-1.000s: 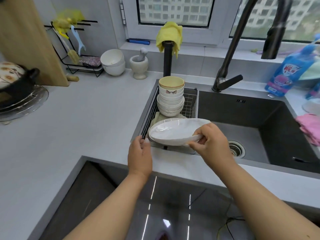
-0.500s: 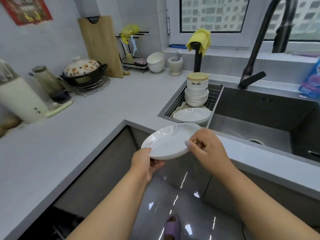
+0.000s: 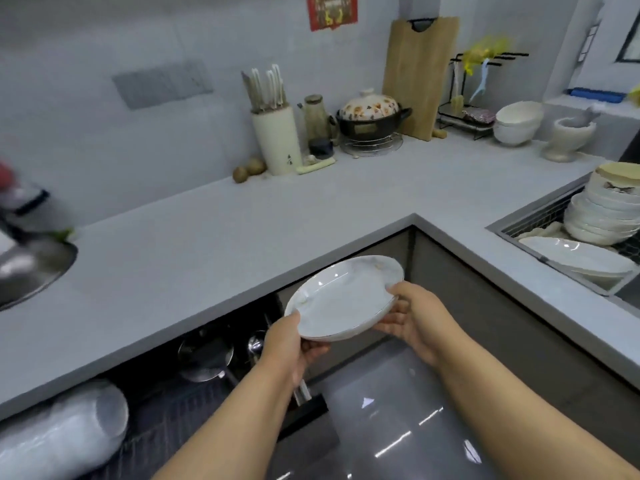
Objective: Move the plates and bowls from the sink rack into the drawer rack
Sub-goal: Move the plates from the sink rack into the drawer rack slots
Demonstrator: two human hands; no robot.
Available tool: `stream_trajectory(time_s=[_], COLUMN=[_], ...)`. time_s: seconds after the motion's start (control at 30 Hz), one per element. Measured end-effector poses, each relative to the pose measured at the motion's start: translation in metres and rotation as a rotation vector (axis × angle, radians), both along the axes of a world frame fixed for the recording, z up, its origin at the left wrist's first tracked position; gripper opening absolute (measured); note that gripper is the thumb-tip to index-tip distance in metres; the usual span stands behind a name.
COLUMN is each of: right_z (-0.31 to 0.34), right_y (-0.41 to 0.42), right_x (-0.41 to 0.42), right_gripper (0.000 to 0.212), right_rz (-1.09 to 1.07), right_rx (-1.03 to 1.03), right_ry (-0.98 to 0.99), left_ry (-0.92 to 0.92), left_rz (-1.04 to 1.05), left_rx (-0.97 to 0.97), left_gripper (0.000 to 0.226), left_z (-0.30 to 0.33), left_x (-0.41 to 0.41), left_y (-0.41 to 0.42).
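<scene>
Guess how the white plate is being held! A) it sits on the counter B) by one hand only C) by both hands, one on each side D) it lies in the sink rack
C: the left hand and the right hand grip opposite edges of the plate, which is in the air in front of the counter.

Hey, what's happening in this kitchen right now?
A person is putting dishes away. Both hands, left hand and right hand, hold a white plate over the open drawer rack under the counter. At the right, the sink rack holds a stack of bowls and more plates.
</scene>
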State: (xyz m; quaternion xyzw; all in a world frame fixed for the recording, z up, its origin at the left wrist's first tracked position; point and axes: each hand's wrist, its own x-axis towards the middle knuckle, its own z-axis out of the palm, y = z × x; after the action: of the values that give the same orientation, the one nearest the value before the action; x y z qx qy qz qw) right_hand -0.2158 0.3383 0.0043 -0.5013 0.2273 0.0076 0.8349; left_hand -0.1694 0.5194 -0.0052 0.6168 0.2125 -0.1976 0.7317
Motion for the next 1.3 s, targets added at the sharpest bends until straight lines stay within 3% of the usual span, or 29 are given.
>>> stream_trajectory(time_s=[0.17,0.37,0.6,0.83,0.97,1.3], right_z=[-0.002,-0.011,-0.036,-0.08,-0.097,-0.125], right_y=[0.074,0.178,0.298,0.406,0.444,0.498], right_x=[0.026,0.049,0.067,0.08,0.084,0.119], right_gripper=[0.029,0.026,0.016,0.022,0.025,0.03], right_rz=[0.149,0.335,0.479,0.544,0.569,0.68], right_rx=[-0.08,-0.195,-0.335,-0.472,-0.534,-0.745], right_ry=[0.039,0.09,0.181,0.232,0.253,0.291], left_ry=[0.023,0.064,0.112,0.03,0.04,0.08], left_rz=[0.08,0.175,0.278,0.066,-0.051,-0.262], left_rx=[0.045,0.264,0.493,0.873,0.988,1.228], left_gripper=[0.028,0.036,0.025,0.032,0.028,0.037], left_z=[-0.012,-0.042,-0.078,-0.099,-0.119,-0.151], left_x=[-0.004,-0.012,-0.028,-0.049,-0.054,-0.051], left_y=[0.086,0.21,0.348,0.455,0.499,0.522])
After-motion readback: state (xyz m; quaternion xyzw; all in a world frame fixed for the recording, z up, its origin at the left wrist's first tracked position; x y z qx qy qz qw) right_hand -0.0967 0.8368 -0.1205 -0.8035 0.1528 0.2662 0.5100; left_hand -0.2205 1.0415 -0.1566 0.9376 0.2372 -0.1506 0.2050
